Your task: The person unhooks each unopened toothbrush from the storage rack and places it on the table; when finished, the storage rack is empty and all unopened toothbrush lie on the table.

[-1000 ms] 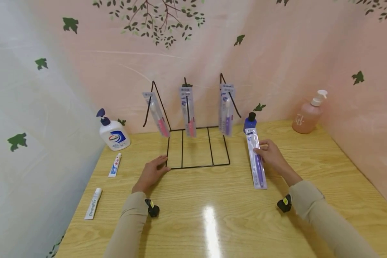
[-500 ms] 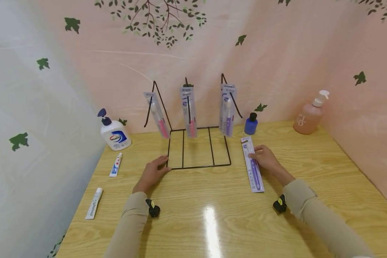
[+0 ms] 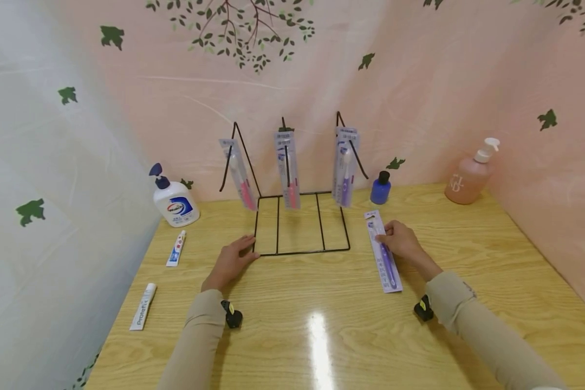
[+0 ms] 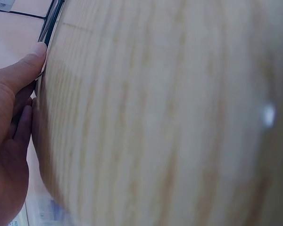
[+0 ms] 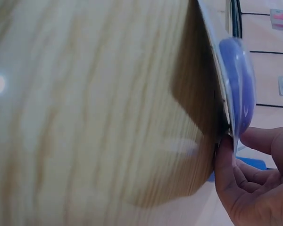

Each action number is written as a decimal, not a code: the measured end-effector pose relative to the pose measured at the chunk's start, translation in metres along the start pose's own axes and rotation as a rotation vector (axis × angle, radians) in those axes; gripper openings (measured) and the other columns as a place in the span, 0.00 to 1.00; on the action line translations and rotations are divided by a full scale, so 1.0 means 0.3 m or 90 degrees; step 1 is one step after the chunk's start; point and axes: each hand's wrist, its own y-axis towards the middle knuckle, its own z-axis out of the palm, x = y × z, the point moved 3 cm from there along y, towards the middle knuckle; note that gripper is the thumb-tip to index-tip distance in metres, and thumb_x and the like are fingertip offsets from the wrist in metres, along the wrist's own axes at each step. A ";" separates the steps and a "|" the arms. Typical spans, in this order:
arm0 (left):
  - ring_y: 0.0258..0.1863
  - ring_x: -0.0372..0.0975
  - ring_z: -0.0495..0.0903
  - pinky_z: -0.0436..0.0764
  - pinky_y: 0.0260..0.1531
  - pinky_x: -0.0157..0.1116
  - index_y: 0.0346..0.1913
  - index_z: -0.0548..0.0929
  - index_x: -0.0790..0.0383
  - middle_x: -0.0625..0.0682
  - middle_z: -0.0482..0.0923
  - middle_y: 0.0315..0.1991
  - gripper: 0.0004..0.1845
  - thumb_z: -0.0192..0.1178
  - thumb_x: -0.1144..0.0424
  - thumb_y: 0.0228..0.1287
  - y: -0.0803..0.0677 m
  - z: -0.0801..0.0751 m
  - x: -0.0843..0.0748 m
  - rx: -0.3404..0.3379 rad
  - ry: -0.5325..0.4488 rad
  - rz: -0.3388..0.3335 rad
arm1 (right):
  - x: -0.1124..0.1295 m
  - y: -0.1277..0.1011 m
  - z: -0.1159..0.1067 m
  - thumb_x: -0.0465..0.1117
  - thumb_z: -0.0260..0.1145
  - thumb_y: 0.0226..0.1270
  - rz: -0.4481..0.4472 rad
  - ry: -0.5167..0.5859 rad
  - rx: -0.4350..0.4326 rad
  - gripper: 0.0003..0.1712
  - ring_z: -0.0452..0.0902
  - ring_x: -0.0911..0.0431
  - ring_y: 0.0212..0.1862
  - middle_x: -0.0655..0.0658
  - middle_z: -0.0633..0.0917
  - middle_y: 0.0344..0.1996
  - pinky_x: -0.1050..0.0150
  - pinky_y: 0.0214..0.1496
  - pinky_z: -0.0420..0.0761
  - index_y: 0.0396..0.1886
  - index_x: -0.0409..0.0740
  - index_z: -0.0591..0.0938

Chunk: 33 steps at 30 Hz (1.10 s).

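Observation:
My right hand (image 3: 403,241) pinches a packaged purple toothbrush (image 3: 388,265) by its right edge, thumb on the clear front and fingers behind. In the right wrist view the toothbrush pack (image 5: 240,84) looks raised off the table, with a shadow under it. My left hand (image 3: 230,262) holds the front left corner of a black wire rack (image 3: 302,252) between thumb and fingers. From the rack's left and middle hooks hang packaged pink toothbrushes (image 3: 244,179); packaged purple toothbrushes (image 3: 345,173) hang on the right hook.
Behind the held pack stands a blue bottle (image 3: 380,189). A pink pump bottle (image 3: 468,176) is at the far right. On the left are a white pump bottle (image 3: 176,205) and two tubes, one small (image 3: 176,249), one larger (image 3: 143,307). Patterned cloth (image 3: 419,97) hangs behind.
My right hand has brought the toothbrush pack down and slightly left, uncovering the blue bottle. The left hand stays at the rack's corner.

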 end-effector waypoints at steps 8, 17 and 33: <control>0.70 0.53 0.62 0.60 0.69 0.53 0.66 0.71 0.65 0.59 0.68 0.67 0.30 0.63 0.57 0.63 0.000 -0.005 -0.002 -0.002 0.003 0.004 | -0.020 -0.001 -0.026 0.44 0.62 0.68 0.017 -0.021 0.001 0.25 0.74 0.54 0.31 0.37 0.78 0.37 0.68 0.27 0.72 0.53 0.27 0.72; 0.70 0.53 0.62 0.61 0.69 0.53 0.66 0.71 0.65 0.59 0.68 0.67 0.30 0.63 0.57 0.63 0.002 0.002 0.005 -0.003 0.010 0.016 | -0.040 -0.002 -0.026 0.45 0.63 0.67 0.021 -0.014 -0.007 0.26 0.73 0.53 0.33 0.37 0.78 0.38 0.68 0.29 0.72 0.54 0.28 0.73; 0.70 0.54 0.62 0.60 0.69 0.53 0.66 0.71 0.65 0.60 0.67 0.68 0.29 0.62 0.58 0.64 -0.001 -0.001 -0.002 0.000 0.001 0.015 | 0.248 -0.131 -0.044 0.44 0.64 0.68 -0.224 0.116 -0.177 0.18 0.78 0.51 0.39 0.41 0.81 0.37 0.72 0.34 0.77 0.52 0.37 0.77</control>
